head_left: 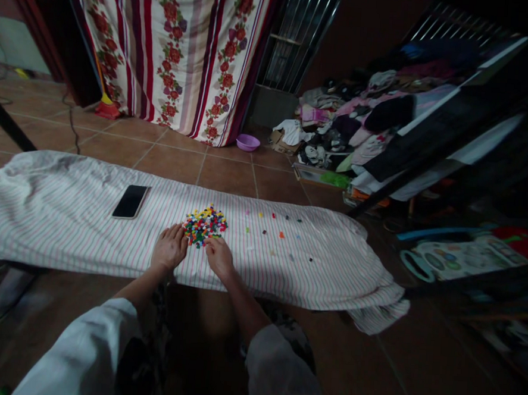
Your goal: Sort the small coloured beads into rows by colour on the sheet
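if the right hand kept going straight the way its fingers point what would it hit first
The right hand would meet the pile of small multicoloured pieces first; it looks to be at the pile's near edge already, though depth is hard to judge here.

Left hand (169, 247), right hand (218, 257) at colored bead heap (204, 225) on striped sheet (66, 209).

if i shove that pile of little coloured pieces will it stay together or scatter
The pile of small coloured pieces will probably scatter easily: each piece looks tiny and likely light, and the heap seems loose. Stray pieces already lie apart on the striped cloth. The cloth's soft wrinkles may slow them somewhat.
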A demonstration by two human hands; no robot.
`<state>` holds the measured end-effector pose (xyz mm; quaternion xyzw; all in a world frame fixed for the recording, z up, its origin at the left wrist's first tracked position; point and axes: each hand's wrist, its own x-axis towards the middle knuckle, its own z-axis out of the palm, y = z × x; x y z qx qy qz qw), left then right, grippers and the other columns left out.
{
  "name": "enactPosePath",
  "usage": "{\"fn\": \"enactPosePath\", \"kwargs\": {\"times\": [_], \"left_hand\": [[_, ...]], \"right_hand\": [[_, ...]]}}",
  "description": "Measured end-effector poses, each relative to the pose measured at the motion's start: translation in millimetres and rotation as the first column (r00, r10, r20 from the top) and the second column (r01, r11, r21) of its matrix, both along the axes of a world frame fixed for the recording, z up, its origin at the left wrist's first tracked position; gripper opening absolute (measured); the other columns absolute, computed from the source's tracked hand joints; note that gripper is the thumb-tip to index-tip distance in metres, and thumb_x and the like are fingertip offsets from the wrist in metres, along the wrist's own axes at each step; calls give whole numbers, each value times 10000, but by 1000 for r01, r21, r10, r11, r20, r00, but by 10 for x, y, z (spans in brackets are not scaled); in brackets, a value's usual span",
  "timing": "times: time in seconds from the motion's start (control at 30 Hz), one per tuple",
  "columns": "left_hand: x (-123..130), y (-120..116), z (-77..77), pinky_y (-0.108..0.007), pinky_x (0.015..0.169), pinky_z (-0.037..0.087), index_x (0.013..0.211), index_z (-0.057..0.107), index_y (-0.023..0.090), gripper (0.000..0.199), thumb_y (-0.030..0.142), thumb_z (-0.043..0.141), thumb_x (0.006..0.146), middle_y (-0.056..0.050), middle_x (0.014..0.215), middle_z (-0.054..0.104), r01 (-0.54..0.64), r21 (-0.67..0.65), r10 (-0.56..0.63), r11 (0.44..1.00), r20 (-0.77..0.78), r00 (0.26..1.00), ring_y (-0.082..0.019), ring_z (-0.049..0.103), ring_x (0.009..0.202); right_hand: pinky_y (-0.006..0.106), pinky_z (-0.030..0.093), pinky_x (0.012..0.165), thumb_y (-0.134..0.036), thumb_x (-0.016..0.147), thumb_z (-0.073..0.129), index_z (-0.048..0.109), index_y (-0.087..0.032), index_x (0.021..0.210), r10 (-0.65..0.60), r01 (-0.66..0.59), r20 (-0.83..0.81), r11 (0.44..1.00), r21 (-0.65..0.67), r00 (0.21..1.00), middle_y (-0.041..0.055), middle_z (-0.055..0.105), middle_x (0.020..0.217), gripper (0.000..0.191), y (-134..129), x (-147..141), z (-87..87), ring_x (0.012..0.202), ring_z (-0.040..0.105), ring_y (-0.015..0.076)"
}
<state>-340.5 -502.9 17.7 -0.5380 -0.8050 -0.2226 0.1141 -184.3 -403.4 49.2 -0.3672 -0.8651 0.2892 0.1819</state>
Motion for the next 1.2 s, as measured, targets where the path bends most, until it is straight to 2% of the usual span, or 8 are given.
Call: {"fn": "enactPosePath", "kwargs": {"times": [0.13,0.23,0.33,0.47,0.73,1.2], "left_hand": [[-3,-3,-10,-463,1064,369,1205,582,119,437,341,321,934,-171,1324,592,11,13,-11,1000,-37,999,-290,499,1283],[-5,-4,-18,-468,1062,366,1191,588,135,417,336,329,932,-167,1312,599,16,21,-15,1000,-40,999,-286,508,1272],[-6,0,-15,-460,1057,371,1197,582,129,411,323,338,930,-170,1299,607,9,46,-7,999,-41,999,-283,515,1264],[-7,1,-4,-455,1048,377,1171,590,121,398,313,337,931,-173,1289,612,16,50,-13,999,-62,998,-284,526,1249],[-23,-35,-31,-482,1030,375,1133,578,147,362,317,349,911,-172,1255,624,64,91,-61,994,-44,997,-295,518,1248],[-74,-52,-33,-495,1012,390,1117,571,157,343,302,383,870,-180,1232,628,130,79,-129,988,-19,991,-309,521,1239]], "right_hand": [[265,451,943,-174,888,521,660,-224,1158,-17,19,68,999,-33,998,66,625,1134,308,-67,-46,18,1061,585,163],[275,438,964,-191,898,523,623,-252,1238,-1,1,109,1000,0,994,71,598,1183,360,-134,-50,50,1135,549,178],[285,448,935,-214,923,489,617,-297,1244,27,-33,173,999,33,985,65,579,1181,355,-188,-70,95,1093,560,181],[297,459,893,-207,935,462,636,-319,1199,-10,-6,251,998,60,968,62,568,1162,336,-222,-112,108,1022,577,185],[292,463,899,-244,949,469,644,-330,1154,-18,0,228,997,80,973,32,574,1137,283,-248,-91,66,986,585,169],[284,470,882,-261,948,468,642,-307,1118,-51,31,205,995,98,977,27,571,1138,247,-270,-94,10,1020,562,172]]}}
